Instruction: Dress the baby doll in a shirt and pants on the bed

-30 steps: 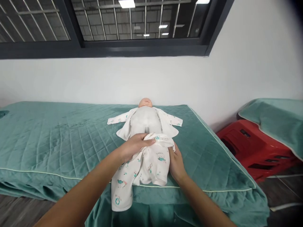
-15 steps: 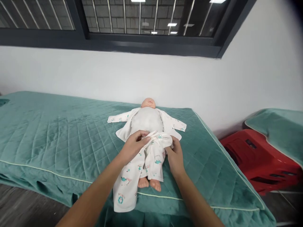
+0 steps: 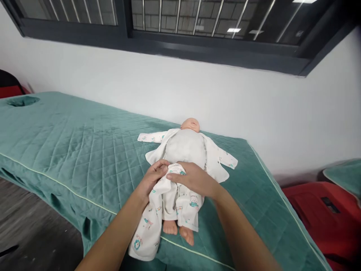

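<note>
A baby doll [image 3: 186,145] lies on its back, head toward the wall and bare feet toward me. Its white printed jacket [image 3: 216,158] is spread open, sleeves out to both sides. White printed pants [image 3: 187,205] lie over its legs; one pant leg covers a leg, while the other hangs loose at the left over the bed edge. My left hand [image 3: 154,175] pinches the bunched waist of the pants at their left side. Across the middle of the waistband reaches my right hand [image 3: 194,178], thumb in front, its fingers closed on the cloth and partly hidden.
The doll rests on a bed with a green quilted cover [image 3: 93,150] against a white wall [image 3: 118,82]. A barred window [image 3: 180,45] runs above. To the right of the bed stands a red plastic stool [image 3: 316,214], with another green cover [image 3: 344,175] beside it.
My right hand has moved from the right side of the waistband to its middle, near my left hand. The view has turned, so the scene sits differently.
</note>
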Tool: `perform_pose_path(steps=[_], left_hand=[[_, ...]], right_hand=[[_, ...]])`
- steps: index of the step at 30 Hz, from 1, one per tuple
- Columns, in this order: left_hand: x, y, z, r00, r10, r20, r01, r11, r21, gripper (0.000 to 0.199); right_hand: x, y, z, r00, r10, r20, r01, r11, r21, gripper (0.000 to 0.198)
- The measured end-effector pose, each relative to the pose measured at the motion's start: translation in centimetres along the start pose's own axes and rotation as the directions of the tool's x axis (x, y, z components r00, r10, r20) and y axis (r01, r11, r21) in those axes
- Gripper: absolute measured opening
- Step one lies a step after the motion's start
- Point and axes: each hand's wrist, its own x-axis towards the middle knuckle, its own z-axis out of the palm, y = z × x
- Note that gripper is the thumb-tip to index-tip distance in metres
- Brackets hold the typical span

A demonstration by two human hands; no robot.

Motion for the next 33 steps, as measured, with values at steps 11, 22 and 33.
perform_pose_path(steps=[11, 22, 33], left_hand=[[0.9, -0.5, -0.4, 0.987, -0.006, 0.162, 0.013, 0.999, -0.041, 0.044], [1.7, 0.8, 0.6, 0.962, -0.097, 0.256, 0.058, 0.986, 0.156, 0.037], [1.8, 0.6, 0.1, 0.954, -0.075, 0.291, -0.020, 0.950, 0.312, 0.043]], right_hand=[[1.3, 5.0, -0.9, 0.993, 0.121, 0.001, -0.087, 0.704, 0.705, 0.024], [1.3, 5.7, -1.1, 0.983, 0.159, -0.090, -0.021, 0.588, 0.809, 0.021], [1.1, 5.3, -0.9, 0.976, 0.159, -0.150, 0.047, 0.515, 0.856, 0.028]])
